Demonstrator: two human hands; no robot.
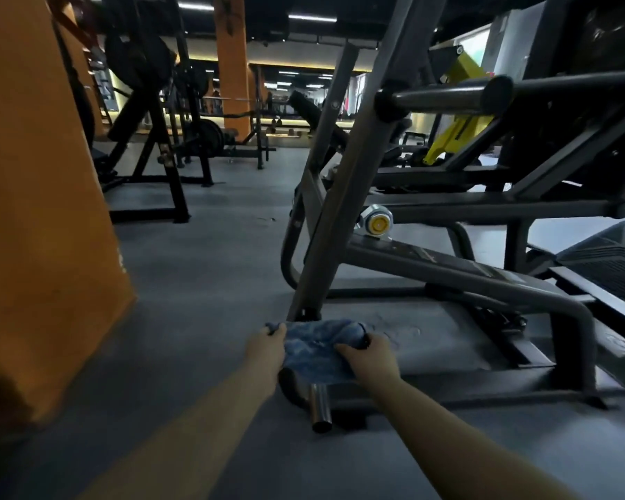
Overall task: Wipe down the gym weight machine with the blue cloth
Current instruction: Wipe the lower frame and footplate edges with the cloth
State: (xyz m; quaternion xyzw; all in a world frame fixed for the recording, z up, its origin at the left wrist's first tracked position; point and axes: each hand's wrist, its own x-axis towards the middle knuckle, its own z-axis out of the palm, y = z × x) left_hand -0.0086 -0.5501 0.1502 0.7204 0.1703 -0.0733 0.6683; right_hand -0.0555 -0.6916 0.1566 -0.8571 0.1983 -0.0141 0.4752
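Down at floor level, both bare hands are on the blue cloth (316, 351), which lies draped over the near-left corner of the weight machine (448, 276), right at the foot of its slanted grey upright (343, 175). The left hand (266, 350) has its fingers curled around the cloth's left edge, gripping a bunched fold. The right hand (370, 357) grips the cloth's right side, thumb laid across the top and fingers wrapped round the far edge. The cloth is stretched between the 2 hands and rests against the dark frame beneath it.

Just near of the cloth, a short chrome peg (320, 405) sticks out from the base toward the viewer, with a black rounded part beside it on the left. The machine's low base rail (484, 395) runs off to the right, and a yellow-centred pivot cap (377, 222) sits higher up on the frame, well beyond the hands. A thick black-and-steel bar (444, 97) crosses the upper right.

To the left stands an orange pillar (40, 211), close to the person. Farther back on the grey floor (195, 268) are dark racks (152, 138) loaded with plates.
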